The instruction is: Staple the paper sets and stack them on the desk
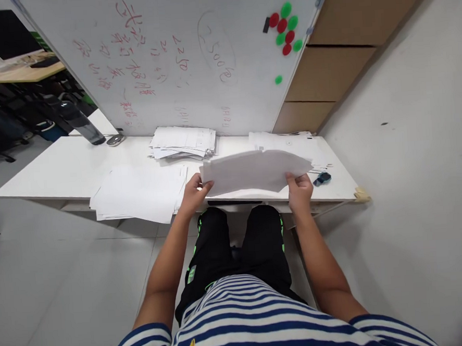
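Between my two hands a white paper sheet [250,173] is held up, slightly bowed, above the front edge of the white desk [70,164]. My left hand [196,192] pinches its left end between thumb and fingers. At the right end my right hand [299,188] grips it the same way. Whether it is one sheet or several together, I cannot tell. Left of my left hand lies a spread of white papers [138,194], overhanging the front edge. Behind the held sheet, a thicker paper stack [184,142] sits in the middle, and more papers [279,138] lie to the right.
A whiteboard [150,68] with red writing and round magnets [286,10] stands along the desk's back. A dark bottle [81,122] and a mouse [115,140] are at the left rear. A small dark blue object [322,178] lies at right, near cardboard boxes [311,78] and the wall [418,156].
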Tool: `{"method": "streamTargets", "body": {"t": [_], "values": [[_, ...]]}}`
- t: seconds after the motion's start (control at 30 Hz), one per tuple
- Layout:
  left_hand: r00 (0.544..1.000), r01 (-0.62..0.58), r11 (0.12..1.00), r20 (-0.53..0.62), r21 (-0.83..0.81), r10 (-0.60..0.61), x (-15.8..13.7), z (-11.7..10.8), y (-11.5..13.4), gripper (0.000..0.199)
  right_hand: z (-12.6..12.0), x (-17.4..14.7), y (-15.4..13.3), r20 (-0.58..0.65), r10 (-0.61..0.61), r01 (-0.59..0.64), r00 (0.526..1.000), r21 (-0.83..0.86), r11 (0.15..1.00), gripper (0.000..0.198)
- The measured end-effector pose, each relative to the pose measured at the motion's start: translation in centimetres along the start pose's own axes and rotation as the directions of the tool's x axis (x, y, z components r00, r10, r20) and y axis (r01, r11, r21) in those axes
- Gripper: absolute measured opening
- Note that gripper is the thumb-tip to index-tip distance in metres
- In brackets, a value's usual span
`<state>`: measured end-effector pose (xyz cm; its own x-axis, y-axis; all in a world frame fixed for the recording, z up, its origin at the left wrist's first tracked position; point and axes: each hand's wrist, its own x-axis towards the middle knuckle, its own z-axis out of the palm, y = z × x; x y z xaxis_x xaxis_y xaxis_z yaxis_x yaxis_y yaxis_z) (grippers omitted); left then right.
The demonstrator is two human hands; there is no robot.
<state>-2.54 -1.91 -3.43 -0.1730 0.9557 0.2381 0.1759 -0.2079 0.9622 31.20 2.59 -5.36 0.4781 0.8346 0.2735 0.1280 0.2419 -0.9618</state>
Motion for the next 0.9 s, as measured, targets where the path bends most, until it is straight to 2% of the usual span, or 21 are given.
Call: {"method": "streamTargets", "body": {"t": [0.13, 0.23, 0.37, 0.5, 0.6, 0.77, 0.9], "values": [[0.996, 0.07, 0.996, -0.055, -0.05, -0.073, -0.3, 0.8, -2.4, 0.03, 0.1, -1.5, 1.2, 0.005, 0.065, -0.065, 0.998, -0.045, 0.997, 0.046], [0.994, 0.075, 0.988, -0.063, -0.136, -0.085, 0.3, 1.2, -3.3, 0.035, 0.4, -1.2, 0.9, -0.001, 0.006, -0.006, 1.0, -0.035, 0.999, 0.047], [0.994, 0.104, 0.985, -0.019, -0.138, -0.108, 0.7, 1.4, -4.2, 0.044, 0.9, -0.8, 1.8, 0.056, -0.014, 0.014, 0.998, -0.009, 1.0, 0.049], [0.985, 0.174, 0.979, 0.023, -0.107, -0.172, 0.4, 1.6, -5.5, 0.049, 1.2, -1.1, 4.7, 0.182, 0.07, -0.085, 0.981, 0.077, 0.993, 0.061], [0.982, 0.187, 0.981, 0.037, -0.058, -0.185, 0.5, 1.7, -6.3, 0.047, 1.1, -1.1, 6.3, 0.237, 0.161, -0.184, 0.958, 0.08, 0.98, 0.058], [0.987, 0.163, 0.986, 0.008, 0.042, -0.163, 0.5, 2.0, -5.8, 0.04, 0.4, -1.3, 6.4, 0.319, 0.25, -0.247, 0.914, -0.052, 0.968, 0.056], [0.976, 0.179, 0.984, 0.13, -0.016, -0.175, -0.5, 2.2, -4.5, 0.048, -2.2, -2.8, 5.8, 0.275, 0.233, -0.213, 0.933, -0.1, 0.972, 0.058]]}}
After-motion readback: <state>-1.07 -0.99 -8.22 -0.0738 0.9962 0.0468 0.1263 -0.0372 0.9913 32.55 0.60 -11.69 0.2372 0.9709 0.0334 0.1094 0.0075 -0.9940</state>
